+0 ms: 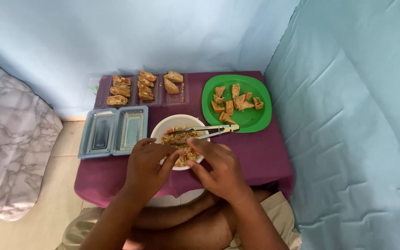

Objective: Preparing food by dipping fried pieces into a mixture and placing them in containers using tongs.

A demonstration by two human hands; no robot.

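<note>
A white bowl (163,126) sits near the middle of a small table (260,157) with a purple cloth on it; the bowl holds a chopped mix of food (178,137) with orange and green bits; the left hand (146,165) is at the near edge of the bowl, on its left side, with fingers curled in toward the food; the right hand (219,170) is at the near edge on the right side of the bowl, with fingers bent and pinched close to the left hand; something small seems to be pressed between the 2 hands over the bowl, but I cannot tell what it is; metal tongs (207,131) lie across the far rim of the bowl, with the handle end poking out to the right; no hand is on the tongs; right of the bowl and a bit farther back is a green plate (255,119) with brown fried pieces (231,103) on it; left of the bowl is a blue plastic tray (85,139) with 2 hollow parts; behind the bowl is a clear tray (185,95) with stuffed pieces (145,85) in rows; all of them rest on the purple cloth.
</note>
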